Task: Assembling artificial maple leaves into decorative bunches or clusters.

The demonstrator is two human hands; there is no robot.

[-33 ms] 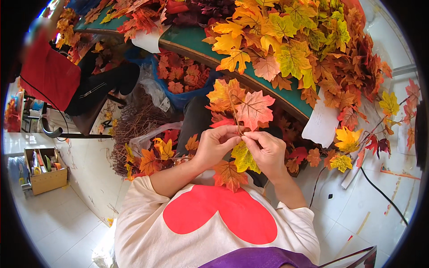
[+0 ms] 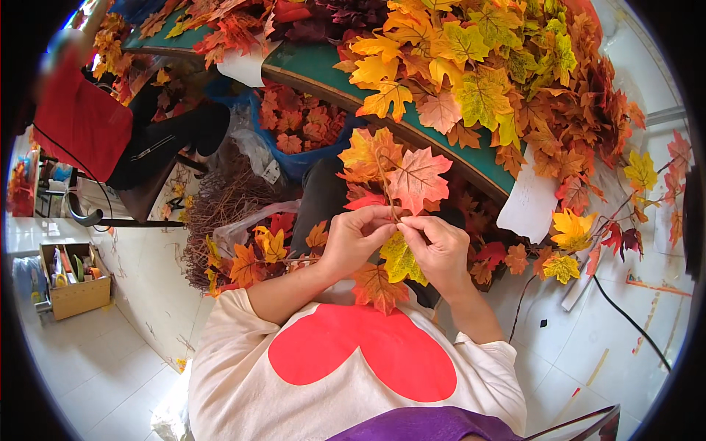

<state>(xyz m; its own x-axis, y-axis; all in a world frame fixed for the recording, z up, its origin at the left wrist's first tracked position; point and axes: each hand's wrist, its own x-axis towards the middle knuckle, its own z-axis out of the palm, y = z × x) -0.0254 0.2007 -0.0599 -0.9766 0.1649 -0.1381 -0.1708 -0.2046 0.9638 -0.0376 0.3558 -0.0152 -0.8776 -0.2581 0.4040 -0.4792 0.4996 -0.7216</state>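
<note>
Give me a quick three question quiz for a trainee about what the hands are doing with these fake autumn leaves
1. True or false: both the left hand and the right hand grip the leaf sprig.
2. Where does the big pile of leaves lie? A) in the cardboard box on the floor B) on the green table C) on the person's lap
3. Fill in: the shirt bears a red ____ shape.

Key: 1 true. 2 B. 3 heart.
</note>
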